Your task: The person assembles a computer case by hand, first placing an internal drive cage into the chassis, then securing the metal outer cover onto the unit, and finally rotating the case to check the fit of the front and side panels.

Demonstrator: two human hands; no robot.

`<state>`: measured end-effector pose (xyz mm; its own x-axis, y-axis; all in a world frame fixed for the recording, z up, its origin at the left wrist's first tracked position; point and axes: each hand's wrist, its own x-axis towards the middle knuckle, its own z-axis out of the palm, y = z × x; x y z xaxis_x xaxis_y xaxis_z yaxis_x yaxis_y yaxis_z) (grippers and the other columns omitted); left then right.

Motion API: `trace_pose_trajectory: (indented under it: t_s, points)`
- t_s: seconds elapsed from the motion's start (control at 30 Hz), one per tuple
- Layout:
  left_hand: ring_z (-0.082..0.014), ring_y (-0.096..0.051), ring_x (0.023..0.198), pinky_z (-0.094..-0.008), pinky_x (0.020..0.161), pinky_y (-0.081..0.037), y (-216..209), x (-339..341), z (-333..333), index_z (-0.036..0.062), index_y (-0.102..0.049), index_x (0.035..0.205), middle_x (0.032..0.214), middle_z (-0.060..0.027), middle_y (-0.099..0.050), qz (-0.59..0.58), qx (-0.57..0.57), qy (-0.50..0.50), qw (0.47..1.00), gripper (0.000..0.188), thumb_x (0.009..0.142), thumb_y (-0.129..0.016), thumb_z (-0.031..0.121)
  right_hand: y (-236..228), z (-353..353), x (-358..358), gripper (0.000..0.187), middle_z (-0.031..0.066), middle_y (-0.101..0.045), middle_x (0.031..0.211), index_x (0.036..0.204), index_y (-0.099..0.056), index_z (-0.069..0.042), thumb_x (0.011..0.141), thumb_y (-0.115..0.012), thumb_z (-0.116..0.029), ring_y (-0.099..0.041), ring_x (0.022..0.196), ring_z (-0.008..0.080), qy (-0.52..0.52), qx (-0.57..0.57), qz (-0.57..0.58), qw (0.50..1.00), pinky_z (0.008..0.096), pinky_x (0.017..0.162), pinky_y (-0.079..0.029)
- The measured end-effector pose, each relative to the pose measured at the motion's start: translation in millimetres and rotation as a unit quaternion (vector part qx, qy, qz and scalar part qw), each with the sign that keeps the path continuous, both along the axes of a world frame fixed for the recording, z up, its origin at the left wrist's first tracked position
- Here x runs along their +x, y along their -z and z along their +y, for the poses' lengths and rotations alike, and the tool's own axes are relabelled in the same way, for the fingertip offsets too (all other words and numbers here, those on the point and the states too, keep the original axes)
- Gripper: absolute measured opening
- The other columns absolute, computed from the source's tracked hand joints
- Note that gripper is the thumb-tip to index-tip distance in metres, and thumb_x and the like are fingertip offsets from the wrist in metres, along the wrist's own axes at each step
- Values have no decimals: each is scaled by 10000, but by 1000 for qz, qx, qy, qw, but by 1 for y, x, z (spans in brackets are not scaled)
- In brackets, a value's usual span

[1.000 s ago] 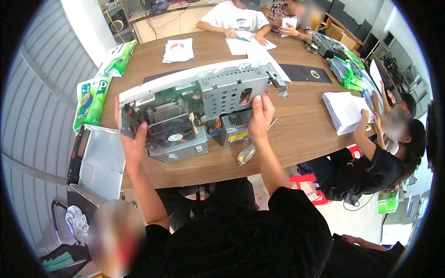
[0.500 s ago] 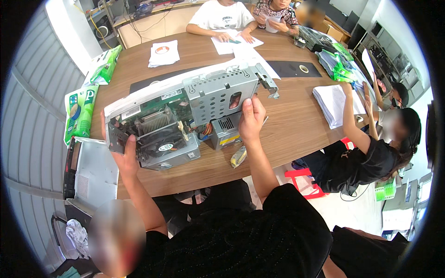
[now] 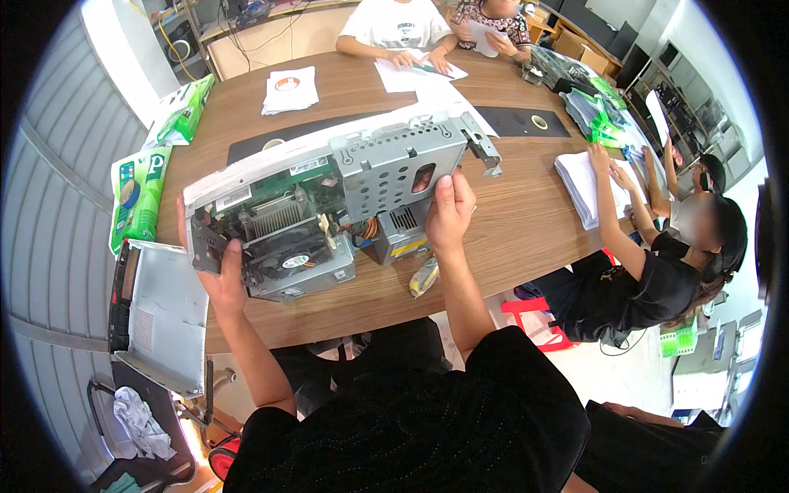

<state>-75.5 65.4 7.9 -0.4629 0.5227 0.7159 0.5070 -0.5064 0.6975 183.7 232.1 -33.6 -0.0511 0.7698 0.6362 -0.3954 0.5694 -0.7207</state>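
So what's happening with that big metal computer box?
Someone holds an opened computer case at the brown table, left hand on its left end, right hand on its right. A black fan shows inside. A grey metal panel lies to the left. Across the table, another person handles white papers.

The computer case (image 3: pixel 357 177) hides most fingers of the left hand (image 3: pixel 222 283) and part of the black strip (image 3: pixel 509 121). The fan label (image 3: pixel 295 261) is illegibly small; the top edge crops a white-shirted person (image 3: pixel 400 26).
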Motion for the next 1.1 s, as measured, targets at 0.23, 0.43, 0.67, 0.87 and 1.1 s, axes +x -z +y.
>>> trace_pose_trajectory:
  t_s: [0.23,0.43,0.67,0.87,1.1]
  points:
    - [-233,-354,1291,-378,1099,-244,-1,5,2,-22,-269,1470,1493,-129,-302,-15,13,-9,1000,796,797,-628,203,-2,-1,0,339,83,-605,834,953,-559,30,1004,-484,-297,-549,735,131,15,13,-13,1000,250,684,-416]
    - [-279,-315,1345,-414,1123,-224,0,0,-2,-35,-207,1485,1511,-165,-274,7,-11,2,1000,819,821,-642,169,-3,-2,-1,348,82,-611,828,937,-563,27,1002,-486,-306,-538,727,119,21,13,-8,1000,241,664,-397]
    - [-237,-339,1320,-394,1115,-228,-4,6,1,-35,-287,1459,1497,-137,-309,-1,4,-15,1000,791,808,-645,234,-3,-1,-4,331,72,-633,806,906,-586,24,999,-497,-280,-562,755,129,12,1,18,1000,268,714,-447]
    - [-231,-367,1263,-376,1087,-255,-1,5,0,-24,-292,1460,1482,-121,-323,-15,8,-2,1000,783,816,-649,245,-7,-5,-1,331,68,-632,805,905,-591,26,999,-498,-277,-557,752,126,17,5,2,1000,264,709,-443]
    - [-228,-353,1275,-376,1091,-247,-3,8,0,-27,-286,1462,1487,-118,-316,-15,4,-9,1000,784,810,-636,230,1,-2,-2,334,47,-629,798,889,-608,11,997,-501,-286,-536,733,112,25,10,-2,1000,254,680,-423]
